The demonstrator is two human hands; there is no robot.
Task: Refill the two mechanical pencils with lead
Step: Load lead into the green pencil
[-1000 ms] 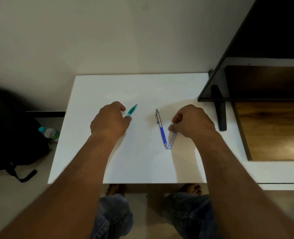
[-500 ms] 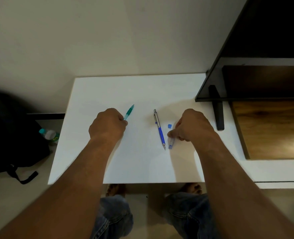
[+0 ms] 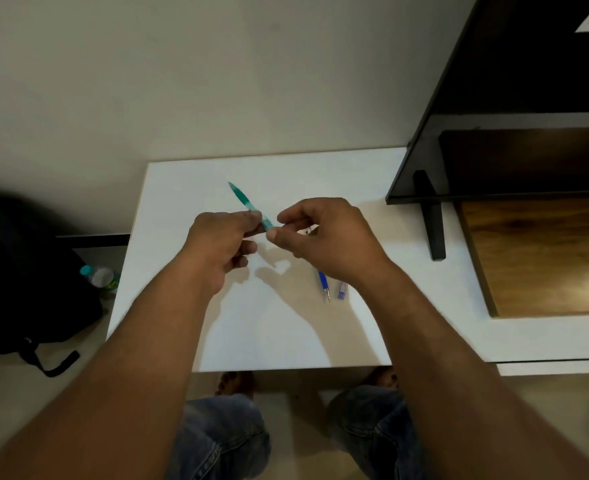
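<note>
My left hand point(image 3: 222, 245) holds the green mechanical pencil point(image 3: 243, 199) above the white table point(image 3: 286, 327), its tip pointing up and away to the left. My right hand point(image 3: 324, 237) pinches the pencil's rear end with thumb and forefinger. The blue mechanical pencil point(image 3: 323, 284) lies on the table under my right wrist, mostly hidden, tip toward me. Beside it on the right lies the small clear-blue lead case point(image 3: 342, 291), partly hidden by the wrist too.
A black shelf unit point(image 3: 494, 161) with a wooden surface point(image 3: 545, 258) stands at the right of the table. A black backpack point(image 3: 26, 278) and a water bottle point(image 3: 99, 276) sit on the floor at the left. My knees in jeans show below the table's front edge.
My left hand lifted the green pencil off the table and turned it. My right hand let go of the lead case and moved left to grip the pencil's rear end.
</note>
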